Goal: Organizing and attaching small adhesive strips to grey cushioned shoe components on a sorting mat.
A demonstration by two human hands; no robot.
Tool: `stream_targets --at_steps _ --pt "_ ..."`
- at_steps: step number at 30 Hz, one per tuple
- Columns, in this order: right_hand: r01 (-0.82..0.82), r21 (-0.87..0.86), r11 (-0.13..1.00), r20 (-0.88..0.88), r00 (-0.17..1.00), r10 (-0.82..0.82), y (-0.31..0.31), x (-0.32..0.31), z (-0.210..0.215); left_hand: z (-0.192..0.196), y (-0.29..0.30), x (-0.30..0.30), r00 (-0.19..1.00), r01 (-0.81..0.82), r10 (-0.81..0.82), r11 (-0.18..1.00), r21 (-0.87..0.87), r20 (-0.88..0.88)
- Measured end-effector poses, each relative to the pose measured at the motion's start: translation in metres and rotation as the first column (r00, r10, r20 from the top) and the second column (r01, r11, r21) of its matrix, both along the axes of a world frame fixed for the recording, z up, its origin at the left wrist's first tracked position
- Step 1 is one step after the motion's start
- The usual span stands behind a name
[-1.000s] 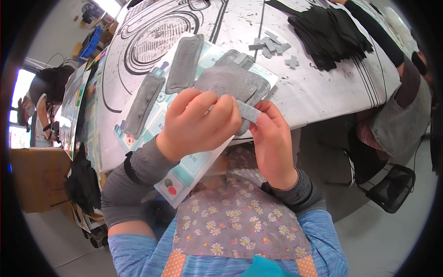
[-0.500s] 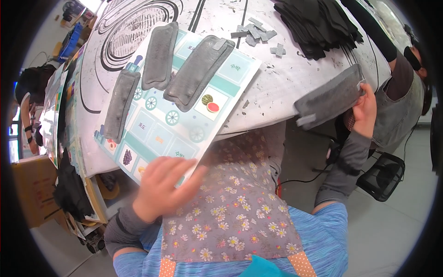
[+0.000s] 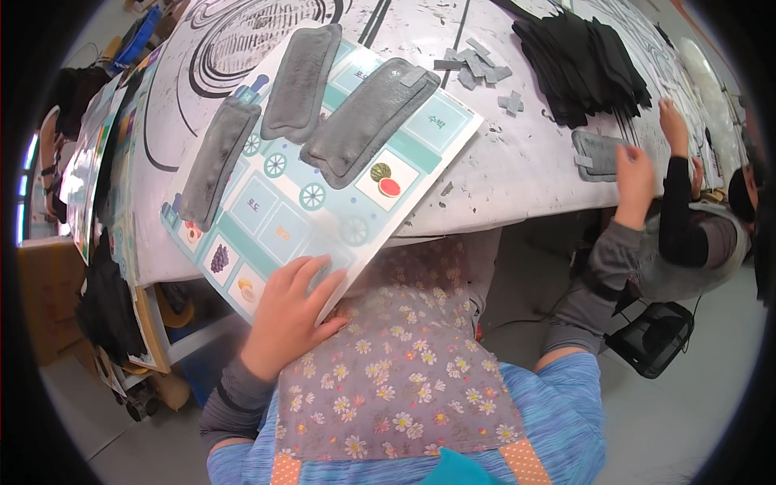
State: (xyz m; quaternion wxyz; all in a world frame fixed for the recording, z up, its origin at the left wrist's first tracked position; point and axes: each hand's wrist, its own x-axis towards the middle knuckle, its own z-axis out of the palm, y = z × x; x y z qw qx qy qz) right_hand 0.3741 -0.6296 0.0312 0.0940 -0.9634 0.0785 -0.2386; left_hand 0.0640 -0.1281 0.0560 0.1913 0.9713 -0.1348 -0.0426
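My left hand (image 3: 293,311) rests at the near edge of a printed board (image 3: 327,234) with fruit pictures, its fingers spread. Three grey fuzzy padded pieces lie across this board: a left one (image 3: 217,166), a middle one (image 3: 301,85) and a right one (image 3: 368,121). Over at the table's right edge, my right hand (image 3: 636,179) is at the right end of another grey padded piece (image 3: 596,155), which has a light tab on its left end. Motion blurs these fingers, and whether they still grip the piece cannot be made out.
Small grey strips (image 3: 477,65) lie scattered beyond the board. A stack of black fabric pieces (image 3: 578,69) sits at the far right of the table (image 3: 453,182). Close to my right hand is another person's arm (image 3: 677,174). A black mesh chair (image 3: 655,335) stands below.
My right hand has carried the grey padded piece away from me, onto or just over the table's right side. My left hand has settled at the board's edge. The other person's arm has come forward.
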Motion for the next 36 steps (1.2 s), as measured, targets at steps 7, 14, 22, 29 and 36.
stream_targets --at_steps 7,14,22,29,36 --pt "-0.781 0.168 0.602 -0.001 0.610 0.792 0.181 0.044 -0.002 -0.001 0.008 -0.004 1.000 0.001 -0.001 0.999 0.034 -0.019" --pt "-0.856 -0.105 0.507 -0.297 0.514 0.805 0.257 0.113 -0.022 -0.003 0.059 -0.030 0.980 -0.158 0.151 0.986 0.048 0.129" --pt "-0.823 0.204 0.530 -0.115 0.517 0.848 0.254 0.073 0.021 -0.008 0.086 -0.044 0.938 -0.332 0.303 0.923 0.194 0.165" --pt "-0.822 0.460 0.335 0.017 0.385 0.923 0.315 -0.047 0.042 0.000 0.065 -0.006 0.891 -0.310 0.331 0.944 -0.117 0.312" --pt "-0.388 0.847 0.363 -0.195 0.409 0.891 0.384 -0.128 0.023 -0.010 0.058 0.032 0.891 -0.286 0.330 0.941 -0.182 0.310"
